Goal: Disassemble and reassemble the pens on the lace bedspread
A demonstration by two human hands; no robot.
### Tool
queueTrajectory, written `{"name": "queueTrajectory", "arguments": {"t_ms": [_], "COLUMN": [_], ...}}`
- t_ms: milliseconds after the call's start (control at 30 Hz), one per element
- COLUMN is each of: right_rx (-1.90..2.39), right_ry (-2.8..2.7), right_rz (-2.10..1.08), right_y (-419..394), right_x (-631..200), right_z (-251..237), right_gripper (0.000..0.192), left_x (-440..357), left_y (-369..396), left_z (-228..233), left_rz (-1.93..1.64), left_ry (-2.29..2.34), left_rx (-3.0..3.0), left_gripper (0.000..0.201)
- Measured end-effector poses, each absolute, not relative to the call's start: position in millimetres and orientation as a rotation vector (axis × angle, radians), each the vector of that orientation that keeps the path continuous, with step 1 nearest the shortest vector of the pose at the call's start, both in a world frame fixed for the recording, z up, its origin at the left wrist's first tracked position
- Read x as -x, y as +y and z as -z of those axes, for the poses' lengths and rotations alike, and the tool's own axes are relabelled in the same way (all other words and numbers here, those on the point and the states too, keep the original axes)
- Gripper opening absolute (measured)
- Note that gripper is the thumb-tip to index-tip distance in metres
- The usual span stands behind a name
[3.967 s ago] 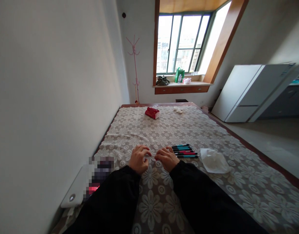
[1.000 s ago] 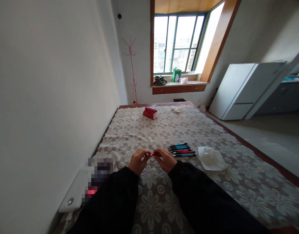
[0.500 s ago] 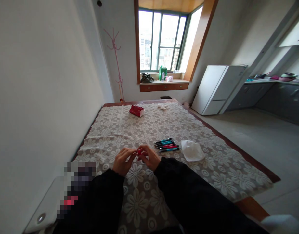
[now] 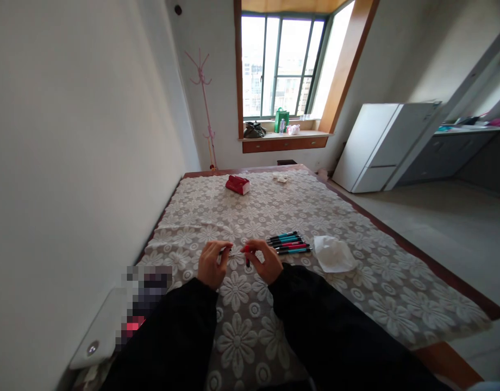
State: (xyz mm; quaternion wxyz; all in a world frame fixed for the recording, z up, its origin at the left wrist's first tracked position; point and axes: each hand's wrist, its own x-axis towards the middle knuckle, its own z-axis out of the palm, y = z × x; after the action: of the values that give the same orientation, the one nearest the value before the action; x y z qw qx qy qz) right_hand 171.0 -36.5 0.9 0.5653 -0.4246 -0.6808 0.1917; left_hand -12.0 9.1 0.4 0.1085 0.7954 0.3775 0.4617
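Note:
Above the patterned tablecloth (image 4: 237, 339), my right hand (image 4: 266, 262) pinches a short red and black pen barrel (image 4: 247, 255), its black end pointing down. My left hand (image 4: 212, 265), a small gap away, has thumb and fingers closed on a thin dark piece with a fine tip (image 4: 229, 250); it is too small to name surely. Several pens (image 4: 289, 243) with teal, red and black barrels lie side by side just beyond my right hand. Right of them rests a crumpled white sheet (image 4: 335, 254), perhaps tissue or thin plastic.
Farther up the table lie a red tissue pack (image 4: 237, 184) and a small pale crumpled item (image 4: 280, 179). A white device (image 4: 97, 331) and blurred-out items are at the left edge by the wall. A white fridge (image 4: 380, 146) stands beyond the table's right side.
My hands have come apart from each other, and the red and black barrel now shows in my right fingers. The view has turned slightly left; the pens and white sheet lie as before.

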Motion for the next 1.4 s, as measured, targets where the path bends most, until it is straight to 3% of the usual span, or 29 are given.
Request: {"name": "queueTrajectory", "arguments": {"t_ms": [367,600,733,833,1100,1300,1400], "right_rx": [1.011,1.067,1.080,1.119,1.367,1.531,1.545], "right_ry": [-1.520,-1.494,-1.508,-1.547,-2.091,-2.182,-2.207], "right_rz": [-0.567,-0.512,-0.495,-0.434,-0.080,0.013,0.043], "right_y": [-32,-30,-30,-28,-20,-18,-18], "right_x": [-172,-174,-174,-176,-185,-184,-184], "right_z": [1,5,5,5,21,25,23], "right_gripper": [0.006,0.013,0.019,0.008,0.039,0.005,0.002], "left_x": [11,11,11,11,13,11,11], "left_y": [7,3,4,6,12,9,7], "left_z": [-2,-1,4,6,8,8,10], "left_rz": [-1.257,-1.116,-1.093,-1.144,-1.224,-1.087,-1.014], "left_ry": [1.009,0.897,0.914,0.965,1.267,1.205,1.231], "left_rx": [-2.352,-2.417,-2.410,-2.390,-2.267,-2.337,-2.425], "left_gripper": [0.018,0.014,0.023,0.018,0.012,0.014,0.013]}}
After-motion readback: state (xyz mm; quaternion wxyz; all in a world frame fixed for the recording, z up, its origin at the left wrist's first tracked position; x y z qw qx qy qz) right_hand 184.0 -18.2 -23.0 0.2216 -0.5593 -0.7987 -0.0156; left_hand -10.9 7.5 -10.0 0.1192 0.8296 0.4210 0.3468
